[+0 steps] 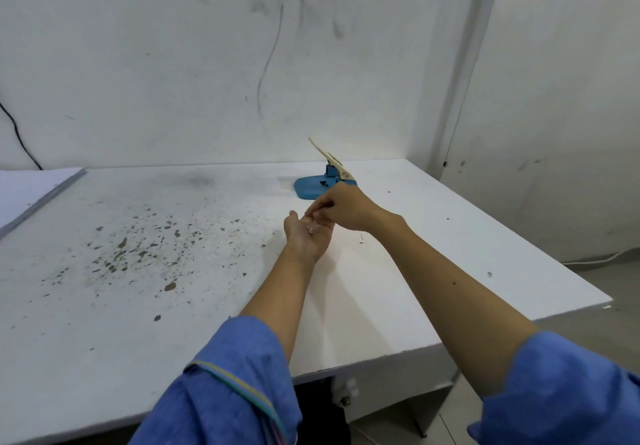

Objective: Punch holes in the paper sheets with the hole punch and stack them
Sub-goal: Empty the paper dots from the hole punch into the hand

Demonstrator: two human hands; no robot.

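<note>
The white worktop (450, 230) stood pushed into a corner of scuffed white walls (173, 64), its left half spattered with dark flecks and a grey smudge near the back edge. A blue hole punch (320, 186) with its cream lever raised sat near the back edge, toward the right corner. A stack of paper sheets (31, 192) lay at the back left corner. Over the middle of the worktop, the left hand (306, 237) was held palm up and loosely cupped, with a few tiny pale bits in it. The right hand (341, 207), just above, had its fingertips pinched together over that palm; what they pinched was too small to tell. A black cable (17, 133) hung down the left wall.
</note>
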